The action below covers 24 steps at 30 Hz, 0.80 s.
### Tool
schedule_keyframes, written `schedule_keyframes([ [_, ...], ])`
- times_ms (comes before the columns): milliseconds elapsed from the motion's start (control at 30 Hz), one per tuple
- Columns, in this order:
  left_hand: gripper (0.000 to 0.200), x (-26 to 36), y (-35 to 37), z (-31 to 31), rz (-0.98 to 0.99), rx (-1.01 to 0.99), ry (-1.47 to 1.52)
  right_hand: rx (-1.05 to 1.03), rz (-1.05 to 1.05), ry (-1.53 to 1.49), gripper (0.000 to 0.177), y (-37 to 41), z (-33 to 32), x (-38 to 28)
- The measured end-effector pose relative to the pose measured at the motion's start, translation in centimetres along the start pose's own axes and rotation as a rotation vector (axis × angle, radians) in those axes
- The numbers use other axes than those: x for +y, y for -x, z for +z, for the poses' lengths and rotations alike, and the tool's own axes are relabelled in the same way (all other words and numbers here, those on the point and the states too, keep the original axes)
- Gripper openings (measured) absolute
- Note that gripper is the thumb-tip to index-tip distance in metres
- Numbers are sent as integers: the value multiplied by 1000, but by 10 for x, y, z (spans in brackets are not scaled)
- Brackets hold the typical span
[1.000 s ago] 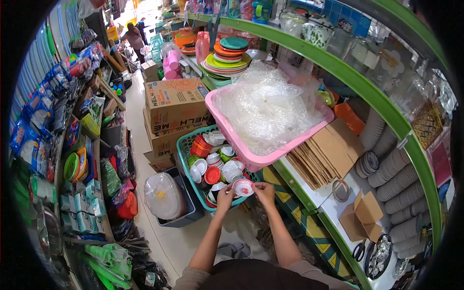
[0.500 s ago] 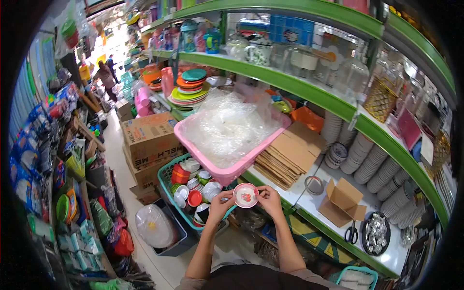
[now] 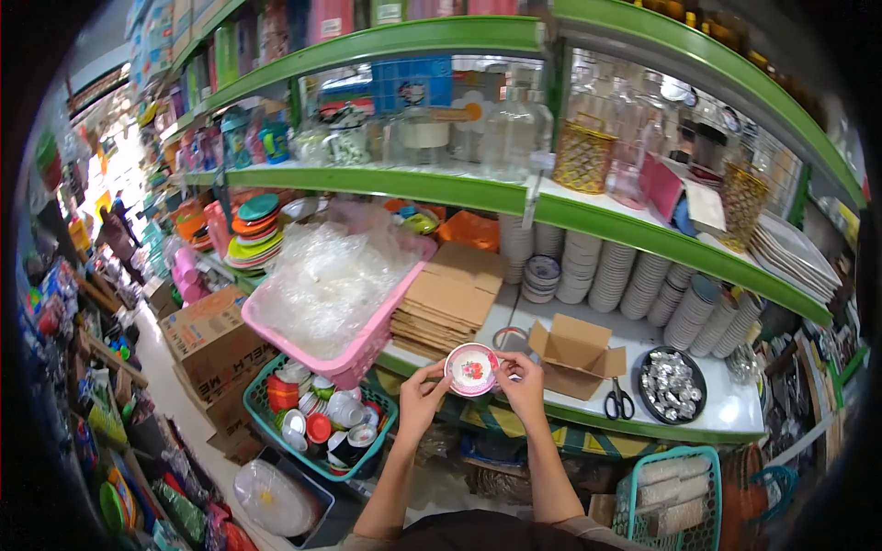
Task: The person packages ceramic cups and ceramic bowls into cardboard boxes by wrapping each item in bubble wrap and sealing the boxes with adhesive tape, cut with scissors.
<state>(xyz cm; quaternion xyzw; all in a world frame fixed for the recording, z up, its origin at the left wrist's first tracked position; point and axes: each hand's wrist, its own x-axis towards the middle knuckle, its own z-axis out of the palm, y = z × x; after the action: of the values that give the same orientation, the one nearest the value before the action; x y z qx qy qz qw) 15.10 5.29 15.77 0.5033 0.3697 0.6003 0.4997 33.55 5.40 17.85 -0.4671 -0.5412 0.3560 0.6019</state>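
Observation:
A small round bowl (image 3: 471,369) with a pink rim and a red flower print inside is held up in front of me, its inside facing me. My left hand (image 3: 424,393) pinches its left edge between thumb and fingers. On the opposite edge, my right hand (image 3: 522,384) grips it the same way. Below and left of the hands sits a teal basket (image 3: 353,471) filled with cups and small dishes. An open cardboard box (image 3: 577,356) stands on the lower shelf just right of my right hand.
A pink tub (image 3: 344,354) full of clear plastic wrap is at the left, beside flattened cardboard (image 3: 450,298). Black-handled scissors (image 3: 618,401) and a black tray (image 3: 650,411) of silvery pieces lie at right. Stacked bowls (image 3: 614,275) line the shelf back. Farther left is a person (image 3: 118,241).
My view has turned to the right, so the shelf, box and tray now appear farther left. Both hands still hold the bowl in nearly the same pose.

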Motion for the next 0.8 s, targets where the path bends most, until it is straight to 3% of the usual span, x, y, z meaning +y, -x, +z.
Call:
schedule_keyframes([
  [267, 31, 9, -25, 75, 82, -162, -26, 328, -161, 118, 17, -1, -60, -20],
  [367, 27, 15, -44, 103, 235, -214, -141, 418, -197, 209, 11, -10, -83, -25],
  [567, 21, 10, -70, 153, 236, -277, -227, 600, -298, 393, 9, -27, -124, -29],
  [733, 19, -6, -91, 169, 304, -286, -471, 563, -120, 461, 13, -35, -146, -23],
  [800, 18, -11, -96, 166, 306, -309, -543, 508, -62, 712, 17, -36, -153, -13],
])
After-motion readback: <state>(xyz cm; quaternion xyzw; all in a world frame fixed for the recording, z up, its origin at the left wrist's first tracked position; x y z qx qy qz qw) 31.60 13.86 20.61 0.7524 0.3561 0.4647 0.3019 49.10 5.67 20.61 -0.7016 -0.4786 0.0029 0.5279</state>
